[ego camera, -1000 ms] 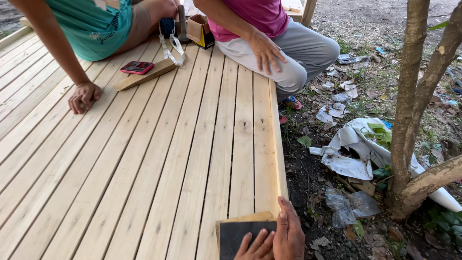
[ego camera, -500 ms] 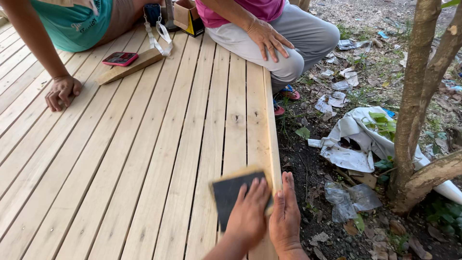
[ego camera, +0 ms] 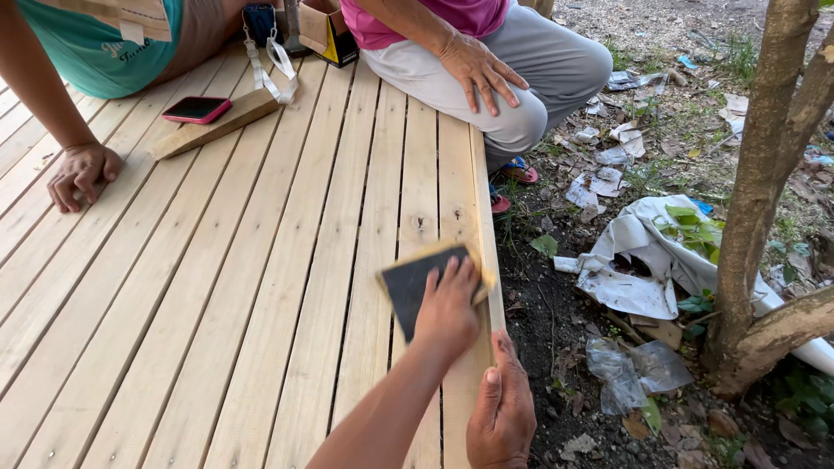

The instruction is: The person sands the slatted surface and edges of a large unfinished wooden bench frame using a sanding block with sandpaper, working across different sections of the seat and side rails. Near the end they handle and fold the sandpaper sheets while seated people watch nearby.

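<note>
Hands at work on a slatted wooden deck [ego camera: 261,287]: nearest the camera, the right hand [ego camera: 502,412] rests on the deck's outer edge plank [ego camera: 476,200], fingers closed loosely together and thumb laid along the wood, gripping nothing beyond the board's rim. Just beyond it, the left hand [ego camera: 447,304] lies spread and flat on top of a sanding block [ego camera: 417,278], pressing it down rather than clasping it; the fingers cover the block's right half. The block, a wooden pad with a dark abrasive face, sits on the two outermost planks near the deck's right edge, tilted so that its long axis runs from lower left to upper right, crosswise to the boards.

Right of the deck, bare soil carries torn paper [ego camera: 634,260], clear plastic scraps [ego camera: 638,369] and a tree trunk [ego camera: 764,182].

Farther back, a person in grey trousers [ego camera: 512,82] sits on the deck edge, one hand on the knee. Another person's fist [ego camera: 81,174] presses on the planks at left, near a loose length of wood [ego camera: 213,126] bearing a red-cased phone [ego camera: 196,109].
</note>
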Demonstrator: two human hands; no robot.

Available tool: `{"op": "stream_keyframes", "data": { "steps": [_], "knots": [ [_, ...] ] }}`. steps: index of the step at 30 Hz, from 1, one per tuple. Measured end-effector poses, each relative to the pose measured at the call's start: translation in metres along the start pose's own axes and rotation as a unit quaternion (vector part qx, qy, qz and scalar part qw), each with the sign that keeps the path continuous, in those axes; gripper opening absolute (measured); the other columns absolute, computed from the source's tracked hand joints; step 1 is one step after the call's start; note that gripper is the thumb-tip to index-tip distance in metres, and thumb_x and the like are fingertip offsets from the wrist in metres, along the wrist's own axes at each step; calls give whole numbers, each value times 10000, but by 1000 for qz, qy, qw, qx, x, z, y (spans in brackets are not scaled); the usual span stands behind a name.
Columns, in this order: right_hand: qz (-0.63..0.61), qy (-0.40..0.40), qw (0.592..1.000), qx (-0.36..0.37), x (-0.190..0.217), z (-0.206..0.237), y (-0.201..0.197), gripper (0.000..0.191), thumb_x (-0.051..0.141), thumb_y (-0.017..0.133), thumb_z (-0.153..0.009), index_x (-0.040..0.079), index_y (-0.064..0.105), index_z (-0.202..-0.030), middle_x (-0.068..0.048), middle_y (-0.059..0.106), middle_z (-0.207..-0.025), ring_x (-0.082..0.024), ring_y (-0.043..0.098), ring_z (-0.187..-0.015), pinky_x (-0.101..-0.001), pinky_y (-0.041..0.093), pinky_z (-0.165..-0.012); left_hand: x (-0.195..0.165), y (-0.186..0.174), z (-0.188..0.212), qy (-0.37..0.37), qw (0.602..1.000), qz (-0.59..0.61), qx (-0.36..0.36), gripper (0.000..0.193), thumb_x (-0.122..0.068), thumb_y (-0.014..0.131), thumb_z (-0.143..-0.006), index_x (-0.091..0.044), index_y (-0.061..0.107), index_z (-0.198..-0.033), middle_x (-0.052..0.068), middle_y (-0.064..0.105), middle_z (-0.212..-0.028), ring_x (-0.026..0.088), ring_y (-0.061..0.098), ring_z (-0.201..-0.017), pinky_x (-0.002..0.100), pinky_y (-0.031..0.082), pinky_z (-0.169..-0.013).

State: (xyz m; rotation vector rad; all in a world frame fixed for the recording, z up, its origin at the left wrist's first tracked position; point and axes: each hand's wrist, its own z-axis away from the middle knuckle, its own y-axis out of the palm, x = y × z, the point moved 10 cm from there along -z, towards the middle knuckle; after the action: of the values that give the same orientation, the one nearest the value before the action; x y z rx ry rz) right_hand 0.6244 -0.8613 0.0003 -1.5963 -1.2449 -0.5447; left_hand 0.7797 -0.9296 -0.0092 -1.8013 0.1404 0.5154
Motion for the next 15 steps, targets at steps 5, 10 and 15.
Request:
{"op": "stream_keyframes", "data": {
  "steps": [5,10,15],
  "knots": [
    [-66,-10,998,-16,-4,6,-3,537,327,324,-1106,-45,533,-1433,-223,574,-1480,-354,521,-1430,-425,417,-1157,-8,17,81,55,994,73,56,571,-216,548,-937,-58,482,-1481,129,398,-1596,280,276,-1517,521,161,-1214],
    [-37,3,999,1,-10,6,1,535,310,340,-1083,-46,541,-1428,-221,591,-1457,-340,538,-1406,-425,427,-1139,21,18,-43,-4,999,-50,-13,617,-101,468,-889,-96,476,-1505,91,367,-1643,240,247,-1553,473,160,-1246],
    [-38,-15,999,-19,-5,5,0,538,312,370,-1082,-58,520,-1443,-239,571,-1470,-351,522,-1418,-427,415,-1146,31,6,-85,-57,996,51,-38,605,-70,433,-915,-95,448,-1519,64,344,-1644,234,216,-1548,477,117,-1255]
  ]
}}
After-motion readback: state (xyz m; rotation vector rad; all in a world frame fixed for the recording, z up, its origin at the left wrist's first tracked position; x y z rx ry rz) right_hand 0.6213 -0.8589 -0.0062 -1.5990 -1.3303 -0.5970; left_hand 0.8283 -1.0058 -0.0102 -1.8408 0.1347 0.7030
